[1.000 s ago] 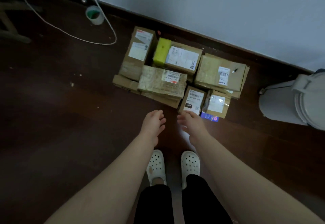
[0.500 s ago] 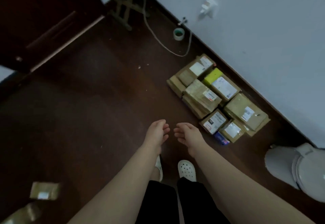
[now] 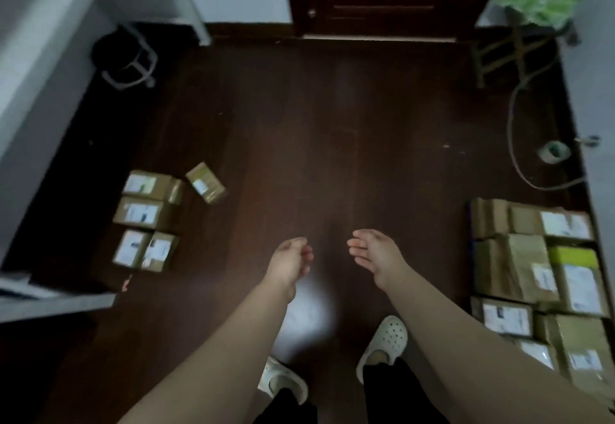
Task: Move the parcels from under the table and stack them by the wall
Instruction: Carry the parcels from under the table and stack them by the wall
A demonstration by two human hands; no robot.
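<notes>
Between loads: our left hand [image 3: 290,263] and right hand [image 3: 377,257] hang empty, grip loose; next we likely crouch for parcels [image 3: 146,220] under the worktop [image 3: 43,67].

Floor [image 3: 332,117]: dark wood, shining glossily.
Parcels [image 3: 514,265]: matt brown cardboard, carrying white paper labels [image 3: 506,319].
Clogs [image 3: 387,337]: looking like smooth plastic.
</notes>
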